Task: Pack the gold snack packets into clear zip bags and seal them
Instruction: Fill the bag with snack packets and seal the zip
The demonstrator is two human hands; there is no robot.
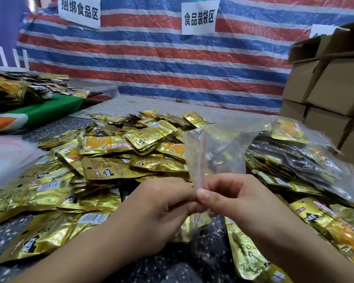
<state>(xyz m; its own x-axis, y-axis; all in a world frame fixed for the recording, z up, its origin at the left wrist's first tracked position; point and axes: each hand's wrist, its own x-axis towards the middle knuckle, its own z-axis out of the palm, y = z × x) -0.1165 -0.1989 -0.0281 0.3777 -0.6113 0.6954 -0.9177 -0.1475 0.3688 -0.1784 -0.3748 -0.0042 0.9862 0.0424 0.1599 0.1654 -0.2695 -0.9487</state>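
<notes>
- We hold one clear zip bag [215, 152] up in front of us, above the middle of the bench [149, 107]; it stands upright, its red zip line runs from top to bottom on its left part, and it looks empty.
- Our left hand [161, 205] has its fingers curled, and its grip pinches the lower end of the zip bag.
- Our right hand [233, 199] pinches the same lower end from the other side, with the thumb in front; the two hands touch each other there.
- The gold snack packets [114, 158] lie loose in a big heap over the middle of the bench, from the near left edge to behind the bag; many show orange fruit pictures and barcodes.
- More gold packets lie at the near right corner of the bench, just beside our right forearm.
- Filled bags [307, 160] with packets inside lie in a pile on the right side of the bench, behind our right hand.
- Brown cardboard boxes [327, 82] are stacked at the far right edge.
- A striped tarp [151, 58] in red, blue and white hangs behind the bench, with white paper signs [198, 18] on it.
- At the far left, another heap of packets lies on a green cloth [49, 111].
</notes>
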